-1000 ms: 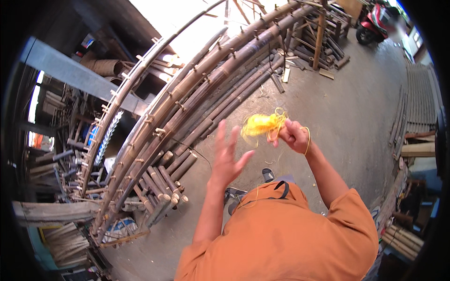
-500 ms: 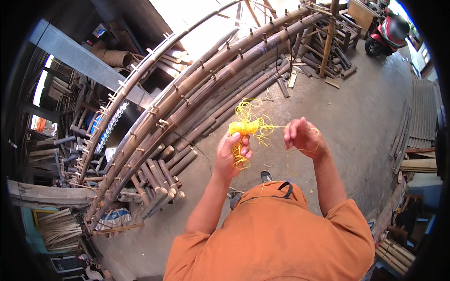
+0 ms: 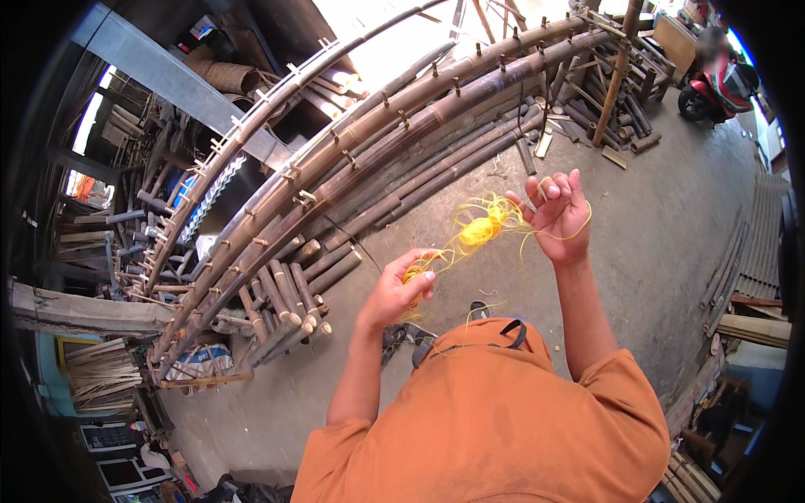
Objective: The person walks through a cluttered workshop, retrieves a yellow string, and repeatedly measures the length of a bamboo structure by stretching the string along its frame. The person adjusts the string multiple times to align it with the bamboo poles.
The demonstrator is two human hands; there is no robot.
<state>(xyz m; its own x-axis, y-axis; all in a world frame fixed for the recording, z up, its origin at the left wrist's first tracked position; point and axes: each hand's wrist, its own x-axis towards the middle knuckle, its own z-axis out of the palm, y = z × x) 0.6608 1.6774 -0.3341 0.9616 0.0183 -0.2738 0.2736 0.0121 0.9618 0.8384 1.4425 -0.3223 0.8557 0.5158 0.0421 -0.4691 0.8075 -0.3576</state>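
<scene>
Scooter (image 3: 721,84) top right blurred; feet (image 3: 402,339) mostly hidden under orange shirt (image 3: 495,419).

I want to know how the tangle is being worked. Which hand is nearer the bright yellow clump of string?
Right. The right hand is just beside the yellow clump; the left hand pinches strands lower and farther away.

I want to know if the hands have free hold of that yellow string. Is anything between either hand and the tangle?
Nothing visible. The left hand pinches one end of the yellow string tangle, and the right hand has strands looped around its fingers.
</scene>
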